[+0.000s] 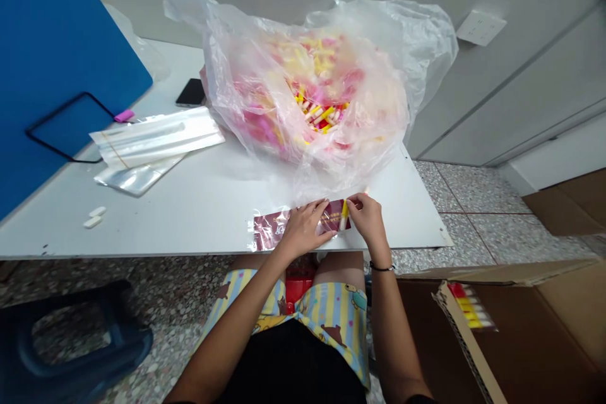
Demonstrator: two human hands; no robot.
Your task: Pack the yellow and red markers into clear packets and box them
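Observation:
A dark red printed card in a clear plastic sleeve (pixel 267 230) lies at the table's front edge. My left hand (pixel 305 228) rests flat on its middle, fingers stretched out and thumb apart. Crosswise at the card's right end is a small yellow-and-white stick (pixel 343 214); whether it is inside the sleeve or on top, I cannot tell. The fingers of my right hand (pixel 367 218) are pinched at its yellow upper end. Just beyond my hands stands a big translucent plastic bag (pixel 274 82), filled with pink, red, yellow and white sticks (pixel 322 113).
Flat clear sleeves (pixel 161 136) are stacked at the left, near a phone (pixel 190 93). Two white pieces (pixel 95 217) lie near the front left edge. An open cardboard box (pixel 525 341) at my right holds a packet of sticks (pixel 472 308). A blue panel (pixel 61 57) borders the left.

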